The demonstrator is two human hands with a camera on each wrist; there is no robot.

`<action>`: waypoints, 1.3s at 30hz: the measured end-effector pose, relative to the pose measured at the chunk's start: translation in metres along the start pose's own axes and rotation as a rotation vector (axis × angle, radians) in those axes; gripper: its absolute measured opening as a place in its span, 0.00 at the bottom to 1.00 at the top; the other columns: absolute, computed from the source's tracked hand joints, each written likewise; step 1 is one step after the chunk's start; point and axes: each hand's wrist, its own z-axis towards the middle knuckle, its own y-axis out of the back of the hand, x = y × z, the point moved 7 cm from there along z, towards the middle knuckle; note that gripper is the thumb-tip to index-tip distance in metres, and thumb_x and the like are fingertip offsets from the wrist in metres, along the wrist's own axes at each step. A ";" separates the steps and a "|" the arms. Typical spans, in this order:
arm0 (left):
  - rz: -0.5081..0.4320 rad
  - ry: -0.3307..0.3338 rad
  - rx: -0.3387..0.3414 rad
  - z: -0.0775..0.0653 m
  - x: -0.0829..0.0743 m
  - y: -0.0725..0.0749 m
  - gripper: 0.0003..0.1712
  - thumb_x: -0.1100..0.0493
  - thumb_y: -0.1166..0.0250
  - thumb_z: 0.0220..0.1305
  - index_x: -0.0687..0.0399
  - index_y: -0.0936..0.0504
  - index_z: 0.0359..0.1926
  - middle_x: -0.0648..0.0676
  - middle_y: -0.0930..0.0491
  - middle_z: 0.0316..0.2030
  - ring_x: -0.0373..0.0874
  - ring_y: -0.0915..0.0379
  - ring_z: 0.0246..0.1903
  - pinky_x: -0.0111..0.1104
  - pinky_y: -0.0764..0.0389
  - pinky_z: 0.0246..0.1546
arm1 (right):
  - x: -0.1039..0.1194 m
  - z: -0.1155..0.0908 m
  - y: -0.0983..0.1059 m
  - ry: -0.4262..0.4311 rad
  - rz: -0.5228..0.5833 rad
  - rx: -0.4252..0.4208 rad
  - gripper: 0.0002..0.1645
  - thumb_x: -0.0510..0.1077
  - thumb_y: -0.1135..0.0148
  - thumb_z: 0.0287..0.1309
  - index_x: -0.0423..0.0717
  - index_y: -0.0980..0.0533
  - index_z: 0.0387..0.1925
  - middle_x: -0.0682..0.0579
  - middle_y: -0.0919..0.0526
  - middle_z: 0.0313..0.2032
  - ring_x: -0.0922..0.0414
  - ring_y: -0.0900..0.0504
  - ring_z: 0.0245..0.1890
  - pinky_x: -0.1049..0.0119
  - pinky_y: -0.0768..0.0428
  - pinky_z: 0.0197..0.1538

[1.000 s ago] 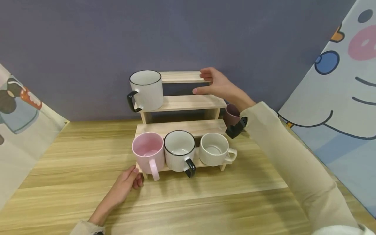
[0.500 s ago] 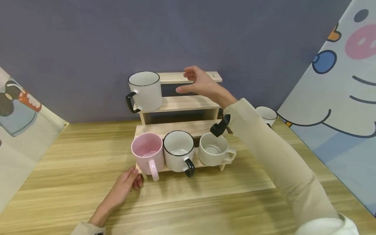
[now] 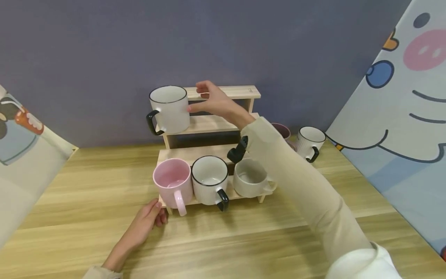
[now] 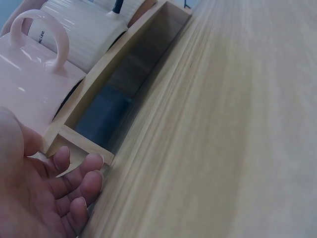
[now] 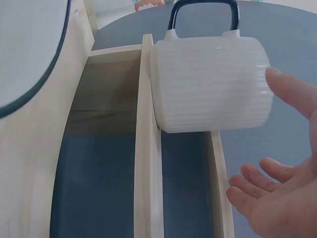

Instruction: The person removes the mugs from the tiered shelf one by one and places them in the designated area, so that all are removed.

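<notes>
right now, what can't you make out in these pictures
Head: most of the mauve mug, hidden by the right sleeve.
Left wrist: part of the pink mug, cut off by the left edge.
Right wrist: part of the right hand, cut off by the right edge.

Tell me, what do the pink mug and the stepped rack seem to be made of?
The pink mug looks like glazed ceramic: its smooth side shows small bright highlights, though glossy plastic is possible. The stepped rack looks like bare, matte wood, given its pale boards and faint grain.
</notes>
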 end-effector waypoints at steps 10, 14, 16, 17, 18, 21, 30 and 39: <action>-0.004 -0.003 -0.011 -0.003 0.001 0.002 0.19 0.62 0.61 0.76 0.67 0.28 0.34 0.54 0.25 0.24 0.38 0.32 0.22 0.29 0.27 0.25 | 0.009 0.016 -0.019 0.027 0.073 0.040 0.54 0.46 0.27 0.47 0.48 0.48 0.71 0.52 0.41 0.68 0.56 0.39 0.68 0.63 0.33 0.66; -0.013 -0.021 -0.011 -0.002 0.002 0.002 0.19 0.62 0.61 0.76 0.67 0.28 0.34 0.54 0.24 0.24 0.38 0.31 0.22 0.29 0.26 0.25 | 0.014 0.018 -0.026 0.063 0.110 0.056 0.54 0.44 0.27 0.47 0.46 0.48 0.70 0.50 0.37 0.66 0.55 0.36 0.66 0.64 0.31 0.64; -0.016 -0.028 -0.004 -0.002 0.002 0.002 0.19 0.62 0.61 0.76 0.67 0.28 0.34 0.54 0.24 0.24 0.38 0.31 0.23 0.29 0.26 0.25 | 0.015 0.018 -0.029 0.071 0.127 0.063 0.53 0.43 0.27 0.47 0.45 0.48 0.69 0.50 0.36 0.65 0.55 0.33 0.64 0.65 0.30 0.62; -0.019 -0.028 -0.001 -0.002 0.002 0.002 0.19 0.62 0.61 0.76 0.67 0.28 0.34 0.54 0.24 0.24 0.38 0.31 0.23 0.29 0.26 0.26 | 0.016 0.018 -0.030 0.075 0.132 0.065 0.53 0.42 0.27 0.47 0.45 0.48 0.69 0.49 0.35 0.64 0.56 0.33 0.63 0.66 0.29 0.61; -0.021 -0.027 0.001 -0.002 0.002 0.001 0.19 0.62 0.62 0.76 0.67 0.28 0.34 0.54 0.24 0.25 0.38 0.31 0.23 0.29 0.26 0.26 | 0.017 0.018 -0.031 0.080 0.135 0.066 0.53 0.42 0.27 0.47 0.45 0.48 0.69 0.49 0.34 0.64 0.56 0.32 0.61 0.66 0.28 0.60; -0.026 -0.016 0.005 -0.002 0.003 0.001 0.19 0.62 0.62 0.76 0.67 0.28 0.34 0.54 0.24 0.25 0.38 0.31 0.23 0.29 0.26 0.26 | 0.019 0.019 -0.034 0.080 0.122 0.070 0.53 0.43 0.27 0.46 0.46 0.48 0.70 0.49 0.32 0.61 0.56 0.30 0.58 0.67 0.27 0.58; -0.021 -0.026 0.011 -0.004 0.003 0.001 0.19 0.62 0.61 0.76 0.67 0.28 0.33 0.54 0.24 0.24 0.38 0.31 0.23 0.29 0.26 0.25 | 0.022 0.022 -0.042 0.064 0.072 0.047 0.59 0.48 0.24 0.42 0.49 0.49 0.71 0.50 0.30 0.59 0.57 0.28 0.56 0.67 0.29 0.58; -0.014 -0.009 -0.004 -0.006 0.004 0.005 0.19 0.61 0.62 0.76 0.67 0.28 0.34 0.54 0.24 0.25 0.38 0.31 0.23 0.29 0.26 0.26 | 0.027 0.024 -0.049 0.068 0.089 0.051 0.60 0.48 0.24 0.42 0.52 0.50 0.72 0.51 0.30 0.60 0.57 0.27 0.55 0.67 0.29 0.58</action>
